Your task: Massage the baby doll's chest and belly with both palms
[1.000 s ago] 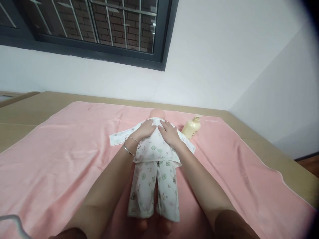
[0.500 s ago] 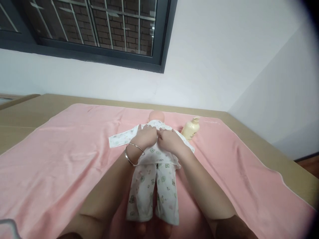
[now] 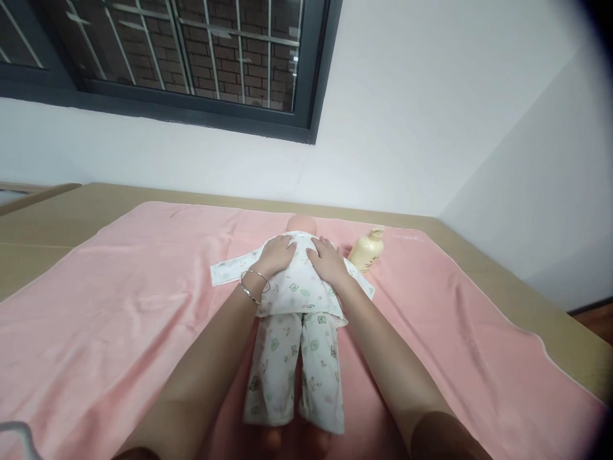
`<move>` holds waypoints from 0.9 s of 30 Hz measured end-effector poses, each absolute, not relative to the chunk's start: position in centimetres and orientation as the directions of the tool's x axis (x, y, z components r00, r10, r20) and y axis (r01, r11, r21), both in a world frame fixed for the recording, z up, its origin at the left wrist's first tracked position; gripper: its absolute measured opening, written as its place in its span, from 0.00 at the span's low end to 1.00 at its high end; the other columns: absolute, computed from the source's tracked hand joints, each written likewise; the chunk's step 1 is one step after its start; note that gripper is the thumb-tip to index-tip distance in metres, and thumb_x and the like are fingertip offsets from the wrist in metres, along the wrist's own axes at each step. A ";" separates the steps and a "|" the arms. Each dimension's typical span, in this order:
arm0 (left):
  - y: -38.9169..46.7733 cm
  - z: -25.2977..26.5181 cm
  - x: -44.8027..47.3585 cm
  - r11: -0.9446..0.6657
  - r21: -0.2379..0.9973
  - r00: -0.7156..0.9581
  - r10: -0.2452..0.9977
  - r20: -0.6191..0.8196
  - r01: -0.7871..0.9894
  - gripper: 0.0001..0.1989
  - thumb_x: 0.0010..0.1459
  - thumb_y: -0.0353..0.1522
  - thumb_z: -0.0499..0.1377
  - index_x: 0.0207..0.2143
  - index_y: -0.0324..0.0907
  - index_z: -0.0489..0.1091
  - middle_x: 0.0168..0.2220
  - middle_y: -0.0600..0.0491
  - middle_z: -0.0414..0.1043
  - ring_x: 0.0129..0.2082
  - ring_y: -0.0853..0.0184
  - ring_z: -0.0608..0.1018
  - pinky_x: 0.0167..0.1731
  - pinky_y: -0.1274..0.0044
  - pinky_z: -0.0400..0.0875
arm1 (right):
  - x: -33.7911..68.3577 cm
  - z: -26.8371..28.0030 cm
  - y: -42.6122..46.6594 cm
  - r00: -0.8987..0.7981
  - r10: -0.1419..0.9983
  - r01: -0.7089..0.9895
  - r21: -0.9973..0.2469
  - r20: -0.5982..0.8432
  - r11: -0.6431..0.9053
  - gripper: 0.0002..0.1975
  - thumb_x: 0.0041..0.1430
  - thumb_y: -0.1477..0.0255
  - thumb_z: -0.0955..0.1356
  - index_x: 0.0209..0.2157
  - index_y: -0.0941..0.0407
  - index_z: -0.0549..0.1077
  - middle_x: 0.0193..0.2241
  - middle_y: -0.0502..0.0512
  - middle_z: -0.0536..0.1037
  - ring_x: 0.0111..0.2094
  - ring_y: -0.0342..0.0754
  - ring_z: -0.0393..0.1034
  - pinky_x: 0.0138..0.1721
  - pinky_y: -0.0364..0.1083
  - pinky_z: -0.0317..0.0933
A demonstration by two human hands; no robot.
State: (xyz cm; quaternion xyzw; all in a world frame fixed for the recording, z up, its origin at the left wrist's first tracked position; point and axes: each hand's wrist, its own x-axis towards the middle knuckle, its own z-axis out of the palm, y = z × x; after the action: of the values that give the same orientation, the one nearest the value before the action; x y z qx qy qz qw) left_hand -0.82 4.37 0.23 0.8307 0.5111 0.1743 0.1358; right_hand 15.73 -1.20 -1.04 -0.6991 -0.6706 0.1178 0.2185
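Observation:
A baby doll (image 3: 302, 291) in a white patterned top and trousers lies stretched out, its head (image 3: 301, 223) pointing away from me and its feet close to me. My left hand (image 3: 276, 254) rests flat on the left side of the doll's upper body, with a silver bangle on the wrist. On the right side of the upper body lies my right hand (image 3: 328, 260), fingers spread and pointing up towards the doll's shoulder. Neither hand grips anything. The white sleeves reach out to both sides. The doll's face is not visible.
A pale yellow pump bottle (image 3: 366, 249) stands to the right of the doll. Under everything is a pink sheet (image 3: 143, 306) with folds, spread on a wooden table (image 3: 57, 239). A white wall (image 3: 383, 128) and a barred, dark-framed window (image 3: 306, 121) are behind.
My hands have moved apart from the middle of the doll's upper body to its two sides. Their fingers, bent together before, now lie flat. The doll and bottle stay in place.

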 end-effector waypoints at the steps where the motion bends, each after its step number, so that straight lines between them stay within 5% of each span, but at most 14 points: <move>1: 4.1 0.5 -0.8 -0.446 0.385 0.426 0.894 0.142 0.808 0.24 0.68 0.38 0.41 0.58 0.38 0.65 0.61 0.42 0.66 0.60 0.57 0.68 0.59 0.68 0.60 | 15.6 -0.8 -1.4 0.077 0.989 0.893 -0.451 0.126 -0.013 0.29 0.68 0.58 0.53 0.66 0.55 0.56 0.69 0.62 0.51 0.70 0.57 0.41 0.65 0.66 0.35; 6: 1.5 3.3 -1.0 -0.434 0.258 0.459 0.887 -0.045 0.863 0.25 0.67 0.39 0.42 0.62 0.37 0.59 0.62 0.37 0.62 0.60 0.50 0.68 0.55 0.62 0.63 | 13.8 1.9 -3.8 0.008 0.999 0.948 -0.318 0.053 0.009 0.26 0.69 0.64 0.52 0.64 0.56 0.58 0.65 0.66 0.59 0.66 0.63 0.51 0.61 0.69 0.43; 10: -0.4 5.5 -1.3 -0.467 0.216 0.508 0.835 -0.212 0.857 0.19 0.65 0.36 0.48 0.55 0.42 0.65 0.56 0.39 0.69 0.50 0.51 0.76 0.48 0.63 0.69 | 12.4 3.9 -6.1 -0.120 0.993 0.972 -0.202 0.001 0.117 0.24 0.66 0.67 0.57 0.62 0.55 0.61 0.63 0.65 0.63 0.62 0.64 0.57 0.60 0.64 0.47; 15: -0.4 5.9 -1.1 -0.425 0.246 0.468 0.870 -0.157 0.871 0.18 0.66 0.39 0.46 0.52 0.42 0.66 0.55 0.39 0.70 0.51 0.50 0.76 0.46 0.64 0.69 | 13.2 3.5 -5.2 -0.067 0.993 0.933 -0.345 0.100 0.097 0.19 0.67 0.66 0.55 0.51 0.53 0.70 0.52 0.60 0.75 0.54 0.58 0.67 0.57 0.57 0.52; 22: 1.8 3.2 -0.8 -0.380 0.357 0.423 0.905 -0.046 0.853 0.28 0.67 0.45 0.40 0.60 0.38 0.60 0.61 0.38 0.64 0.61 0.51 0.67 0.55 0.63 0.62 | 14.5 -0.2 -2.2 0.077 0.962 0.857 -0.511 0.261 0.070 0.19 0.67 0.62 0.56 0.54 0.54 0.66 0.55 0.58 0.73 0.59 0.54 0.62 0.64 0.59 0.41; 27: 3.2 1.1 -0.8 -0.355 0.385 0.408 0.911 -0.063 0.852 0.37 0.65 0.52 0.39 0.68 0.40 0.49 0.71 0.41 0.44 0.70 0.49 0.48 0.64 0.60 0.48 | 14.8 -1.3 -1.7 0.105 0.969 0.880 -0.476 0.222 0.013 0.26 0.68 0.57 0.54 0.60 0.55 0.62 0.65 0.61 0.61 0.67 0.56 0.48 0.65 0.64 0.35</move>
State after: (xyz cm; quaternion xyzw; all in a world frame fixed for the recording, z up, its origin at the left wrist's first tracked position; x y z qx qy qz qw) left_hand -0.79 3.22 1.05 0.8190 0.5382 0.0809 0.1817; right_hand 14.76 -1.70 -1.31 -0.6970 -0.6632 0.0868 0.2585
